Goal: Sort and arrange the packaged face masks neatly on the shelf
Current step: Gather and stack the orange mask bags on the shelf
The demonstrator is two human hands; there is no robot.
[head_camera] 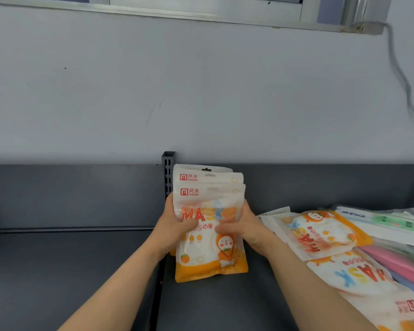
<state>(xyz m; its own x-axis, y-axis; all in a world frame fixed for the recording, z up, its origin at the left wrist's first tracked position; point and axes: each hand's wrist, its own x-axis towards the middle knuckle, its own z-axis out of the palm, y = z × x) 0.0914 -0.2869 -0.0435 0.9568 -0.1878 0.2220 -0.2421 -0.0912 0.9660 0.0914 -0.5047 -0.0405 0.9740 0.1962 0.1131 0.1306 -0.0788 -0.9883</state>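
Observation:
A stack of orange-and-white mask packs stands upright on the dark grey shelf, in front of a slotted upright post. My left hand grips the stack's left edge, thumb across the front. My right hand grips its right edge, thumb on the front too. The packs are staggered, so three white top flaps show one behind the other. More orange mask packs lie flat in a loose pile to the right, with another one nearer me.
Behind the pile on the right lie packs with green, pink and blue colouring. A grey wall rises behind the shelf, with a cable hanging down at the right. The left shelf section holds nothing.

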